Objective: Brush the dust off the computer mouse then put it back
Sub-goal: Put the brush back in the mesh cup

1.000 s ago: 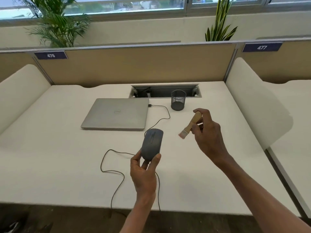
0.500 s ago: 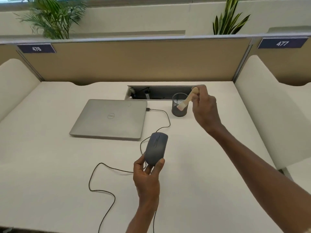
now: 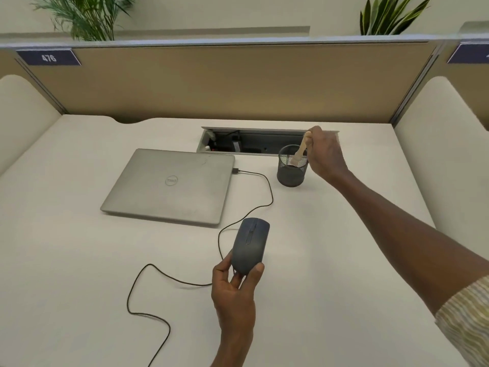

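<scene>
Mouse (image 3: 250, 245) gripped by left hand (image 3: 234, 291), right hand (image 3: 326, 154) pinching brush (image 3: 300, 152)

My left hand (image 3: 234, 290) grips a matt dark plastic mouse (image 3: 250, 245), smooth-topped. Beyond that grip I see a brushed matt metal laptop (image 3: 169, 185). My right hand (image 3: 326, 154) holds a pale wooden brush (image 3: 300, 152) in a black wire-mesh cup (image 3: 291, 173). The desk (image 3: 66, 260) looks smooth, matt.
</scene>
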A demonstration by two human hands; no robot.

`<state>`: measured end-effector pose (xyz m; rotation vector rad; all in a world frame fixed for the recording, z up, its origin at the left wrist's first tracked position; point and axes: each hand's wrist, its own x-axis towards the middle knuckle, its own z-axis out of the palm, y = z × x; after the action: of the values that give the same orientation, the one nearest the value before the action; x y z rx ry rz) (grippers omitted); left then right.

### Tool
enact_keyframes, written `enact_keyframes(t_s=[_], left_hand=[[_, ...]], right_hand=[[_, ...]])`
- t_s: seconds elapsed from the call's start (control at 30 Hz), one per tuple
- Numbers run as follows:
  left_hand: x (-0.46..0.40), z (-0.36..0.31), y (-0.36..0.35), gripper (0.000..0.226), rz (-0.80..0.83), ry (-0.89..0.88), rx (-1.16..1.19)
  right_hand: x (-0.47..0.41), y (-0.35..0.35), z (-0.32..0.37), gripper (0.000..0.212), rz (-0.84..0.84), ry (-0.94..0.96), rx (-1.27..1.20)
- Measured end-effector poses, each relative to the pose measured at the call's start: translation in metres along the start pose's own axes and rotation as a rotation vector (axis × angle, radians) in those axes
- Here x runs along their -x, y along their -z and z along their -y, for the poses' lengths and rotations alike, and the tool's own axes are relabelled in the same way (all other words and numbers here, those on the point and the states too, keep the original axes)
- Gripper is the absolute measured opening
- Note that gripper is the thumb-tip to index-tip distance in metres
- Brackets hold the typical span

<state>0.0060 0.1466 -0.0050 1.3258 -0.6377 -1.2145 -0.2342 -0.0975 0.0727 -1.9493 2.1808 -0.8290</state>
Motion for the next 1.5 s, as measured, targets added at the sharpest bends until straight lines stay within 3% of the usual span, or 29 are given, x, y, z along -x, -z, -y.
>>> enact_keyframes(t_s=[0.17, 0.5, 0.87, 1.1, 1.3, 1.5], left_hand=[[-0.004, 0.001, -0.006, 0.055, 0.003, 0.006, -0.001], [-0.004, 0.001, -0.011, 0.058, 0.028, 0.025, -0.014], [-0.002, -0.003, -0.012, 0.059, 0.065, 0.030, -0.049], [-0.005, -0.004, -0.013, 0.057, 0.065, 0.035, -0.031], [-0.003, -0.009, -0.017, 0.060, 0.064, 0.035, 0.014], [0.004, -0.010, -0.018, 0.059, 0.068, 0.026, 0.046]], right_hand=[[-0.006, -0.015, -0.005, 0.030, 0.122, 0.017, 0.191], [-0.017, -0.034, -0.006, 0.025, 0.258, -0.049, 0.200], [-0.032, -0.038, -0.010, 0.035, 0.346, -0.142, 0.041], [-0.013, -0.037, -0.007, 0.053, 0.122, -0.138, -0.058], [0.047, -0.017, 0.017, 0.029, -0.233, -0.087, -0.278], [0.154, -0.004, 0.041, 0.019, -0.225, -0.254, -0.450]])
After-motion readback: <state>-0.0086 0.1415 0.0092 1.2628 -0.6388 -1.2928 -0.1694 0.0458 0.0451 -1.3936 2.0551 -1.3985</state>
